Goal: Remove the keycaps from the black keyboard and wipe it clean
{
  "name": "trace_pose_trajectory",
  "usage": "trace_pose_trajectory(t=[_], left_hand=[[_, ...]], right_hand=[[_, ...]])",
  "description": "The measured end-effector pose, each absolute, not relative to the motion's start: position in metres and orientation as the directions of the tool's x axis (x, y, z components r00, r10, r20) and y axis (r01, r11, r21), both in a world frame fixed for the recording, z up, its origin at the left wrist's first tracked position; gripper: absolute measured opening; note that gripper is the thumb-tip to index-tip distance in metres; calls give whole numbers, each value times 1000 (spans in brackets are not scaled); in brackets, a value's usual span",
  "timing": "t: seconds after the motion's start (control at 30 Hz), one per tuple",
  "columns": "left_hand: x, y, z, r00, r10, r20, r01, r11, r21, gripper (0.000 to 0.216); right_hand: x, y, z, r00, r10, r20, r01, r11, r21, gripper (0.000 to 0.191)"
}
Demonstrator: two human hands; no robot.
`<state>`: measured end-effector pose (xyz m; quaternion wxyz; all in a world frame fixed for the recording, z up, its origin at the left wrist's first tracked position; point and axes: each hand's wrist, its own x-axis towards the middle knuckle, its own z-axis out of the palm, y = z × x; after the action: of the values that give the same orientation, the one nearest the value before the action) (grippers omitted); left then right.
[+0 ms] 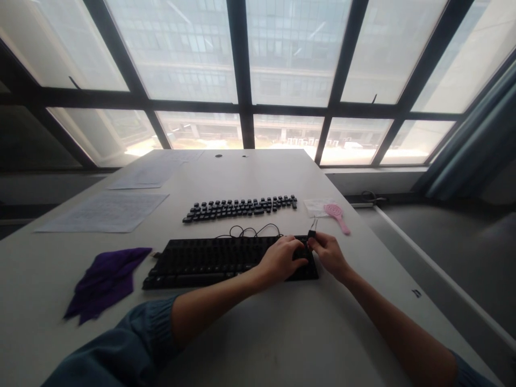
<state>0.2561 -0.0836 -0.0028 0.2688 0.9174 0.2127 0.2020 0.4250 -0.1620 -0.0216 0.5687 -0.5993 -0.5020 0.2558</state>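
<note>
A black keyboard (209, 258) lies on the white table in front of me. Over its right end rests my left hand (281, 257), fingers slightly bent and thumb apart, with nothing visible in its grasp. Just beside it, my right hand (328, 253) pinches a keycap puller (312, 233) by its dark handle, the two thin wire prongs pointing up. Whether a keycap sits in the puller is too small to tell. Behind the keyboard, loose black keycaps (242, 208) stand in several rows. The keyboard's black cable (242, 230) is looped between them.
To the right lie a pink hairbrush (336, 216) and a clear plastic bag (312, 206). A purple cloth (107, 279) is left of the keyboard, with paper sheets (105, 212) farther back. The table's right edge runs close to my right arm; windows (290, 54) stand behind.
</note>
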Motion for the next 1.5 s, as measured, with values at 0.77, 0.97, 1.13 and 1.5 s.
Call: trace_pose_trajectory(t=[0.77, 0.97, 1.13, 1.5], left_hand=[[254, -85, -14, 818, 483, 313, 275, -806, 525, 28], [255, -85, -14, 821, 479, 311, 261, -799, 542, 31], [255, -85, -12, 826, 473, 305, 257, -799, 544, 29], [256, -83, -15, 824, 468, 319, 246, -803, 542, 24]], right_hand=[[426, -173, -6, 148, 930, 338, 541, 210, -815, 15], [430, -175, -16, 195, 938, 287, 406, 189, -894, 19], [433, -171, -21, 259, 940, 221, 369, 115, -922, 21], [427, -174, -18, 162, 947, 276, 479, 169, -861, 18]])
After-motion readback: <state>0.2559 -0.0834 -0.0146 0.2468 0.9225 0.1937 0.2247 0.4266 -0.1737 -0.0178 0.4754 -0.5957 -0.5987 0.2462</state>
